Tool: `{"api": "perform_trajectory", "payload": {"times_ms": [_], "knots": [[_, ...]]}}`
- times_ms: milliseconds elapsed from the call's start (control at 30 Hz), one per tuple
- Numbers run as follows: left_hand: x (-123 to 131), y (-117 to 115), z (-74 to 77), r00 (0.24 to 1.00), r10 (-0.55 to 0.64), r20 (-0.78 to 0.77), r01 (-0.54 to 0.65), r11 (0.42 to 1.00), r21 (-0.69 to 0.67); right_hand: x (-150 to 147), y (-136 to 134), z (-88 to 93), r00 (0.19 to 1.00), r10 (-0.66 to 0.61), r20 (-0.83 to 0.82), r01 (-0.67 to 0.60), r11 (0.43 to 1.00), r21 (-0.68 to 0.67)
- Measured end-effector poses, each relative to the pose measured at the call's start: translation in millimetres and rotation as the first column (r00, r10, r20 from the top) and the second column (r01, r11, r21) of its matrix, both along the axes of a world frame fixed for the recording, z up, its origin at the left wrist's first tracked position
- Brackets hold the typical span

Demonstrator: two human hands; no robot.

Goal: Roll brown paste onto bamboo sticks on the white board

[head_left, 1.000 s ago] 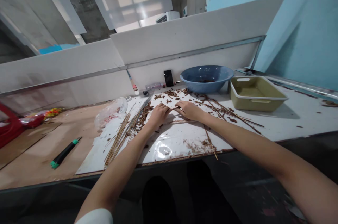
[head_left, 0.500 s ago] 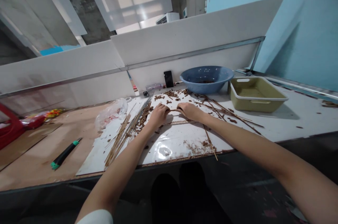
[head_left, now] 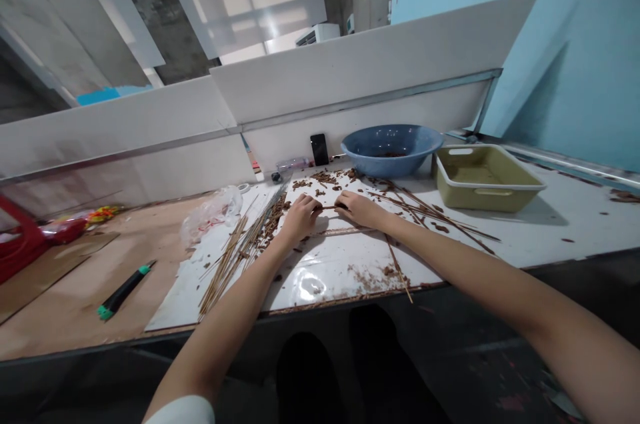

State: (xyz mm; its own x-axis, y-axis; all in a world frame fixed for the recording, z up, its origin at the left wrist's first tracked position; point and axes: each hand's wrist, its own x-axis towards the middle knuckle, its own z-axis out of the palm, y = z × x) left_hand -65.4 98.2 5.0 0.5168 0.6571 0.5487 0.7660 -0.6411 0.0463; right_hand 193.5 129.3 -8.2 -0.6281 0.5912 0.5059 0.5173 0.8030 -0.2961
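A thin brown stick (head_left: 329, 208) runs between my two hands, just above the white board (head_left: 330, 257). My left hand (head_left: 301, 216) is closed on its left end, the fingertips bent around it. At the other end my right hand (head_left: 357, 208) pinches it, with the thumb hidden from view. Another thin stick (head_left: 340, 232) lies across the board just below my hands. Brown crumbly bits (head_left: 324, 179) are scattered beyond my fingers. Left of my left hand lies a bundle of thin sticks (head_left: 225, 271); darker coated sticks (head_left: 435, 211) lie right of my right hand.
A blue basin (head_left: 393, 161) and an olive tub (head_left: 487, 201) stand at the back right. A phone (head_left: 319, 149) leans against the partition. Plastic bag (head_left: 213, 211) and black-green utility knife (head_left: 125, 291) lie to the left. The table's front edge runs below my forearms.
Both hands stay almost in place with the stick between them. The stretch of stick between the fingers looks slightly darker brown now. My legs under the table have shifted apart.
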Motion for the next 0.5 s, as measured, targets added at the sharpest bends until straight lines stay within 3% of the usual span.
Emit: {"api": "perform_trajectory", "payload": {"times_ms": [500], "knots": [[-2,5,-4.6,0.999,0.015,0.047,-0.014,1.000,-0.023,-1,10,-9.5,0.994,0.025,-0.108,-0.026,1.000,-0.005]]}}
